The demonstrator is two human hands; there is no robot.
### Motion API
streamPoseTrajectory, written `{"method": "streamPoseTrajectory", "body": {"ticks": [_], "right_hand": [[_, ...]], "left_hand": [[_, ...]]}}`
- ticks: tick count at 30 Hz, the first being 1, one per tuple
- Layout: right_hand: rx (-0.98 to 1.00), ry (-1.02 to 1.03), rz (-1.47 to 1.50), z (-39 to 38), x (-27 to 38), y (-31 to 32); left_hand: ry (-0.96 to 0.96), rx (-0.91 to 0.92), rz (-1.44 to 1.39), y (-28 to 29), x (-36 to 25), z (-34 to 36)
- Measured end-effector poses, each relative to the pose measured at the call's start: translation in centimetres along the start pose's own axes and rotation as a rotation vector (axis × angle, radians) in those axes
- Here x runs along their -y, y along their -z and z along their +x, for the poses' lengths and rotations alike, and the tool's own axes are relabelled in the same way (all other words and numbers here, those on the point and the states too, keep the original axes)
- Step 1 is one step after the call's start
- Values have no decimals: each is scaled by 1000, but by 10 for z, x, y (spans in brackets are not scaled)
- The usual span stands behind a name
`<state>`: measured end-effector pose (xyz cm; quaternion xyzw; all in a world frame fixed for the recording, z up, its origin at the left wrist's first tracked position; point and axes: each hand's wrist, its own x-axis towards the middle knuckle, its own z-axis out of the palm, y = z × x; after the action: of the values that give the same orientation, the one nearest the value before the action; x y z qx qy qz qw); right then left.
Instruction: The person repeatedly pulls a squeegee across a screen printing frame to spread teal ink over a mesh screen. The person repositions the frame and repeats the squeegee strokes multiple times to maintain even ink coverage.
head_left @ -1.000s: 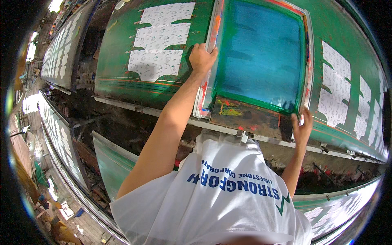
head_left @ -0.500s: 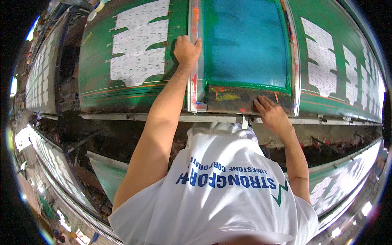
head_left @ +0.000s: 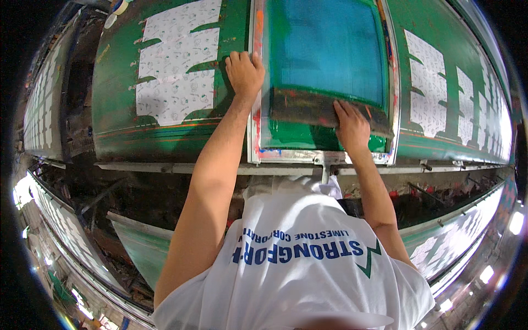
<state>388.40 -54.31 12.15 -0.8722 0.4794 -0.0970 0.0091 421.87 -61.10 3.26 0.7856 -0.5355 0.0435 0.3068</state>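
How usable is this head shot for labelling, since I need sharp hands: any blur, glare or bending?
Head view: left hand on the screen frame and right hand on the squeegee look sharp; the left forearm casts a soft shadow on the green table; straight rails bow strongly toward the rim; lamps glare at the lower corners; black vignette surrounds everything.

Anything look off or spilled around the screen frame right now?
Nothing stands out. The screen frame lies square on the green table; left hand on its edge, right hand on the squeegee. Green ink stays inside the frame; paint smears mark its rim.
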Motion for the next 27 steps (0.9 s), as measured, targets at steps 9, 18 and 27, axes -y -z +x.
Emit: {"method": "streamPoseTrajectory", "body": {"ticks": [9, 18, 27], "right_hand": [[79, -23, -140, 242, -79, -38], [61, 75, -51, 398, -134, -36], [116, 36, -139, 446, -166, -43]], "left_hand": [[-16, 0, 104, 2, -4, 2], [27, 12, 135, 13, -21, 4], [4, -8, 231, 11, -21, 4]]}}
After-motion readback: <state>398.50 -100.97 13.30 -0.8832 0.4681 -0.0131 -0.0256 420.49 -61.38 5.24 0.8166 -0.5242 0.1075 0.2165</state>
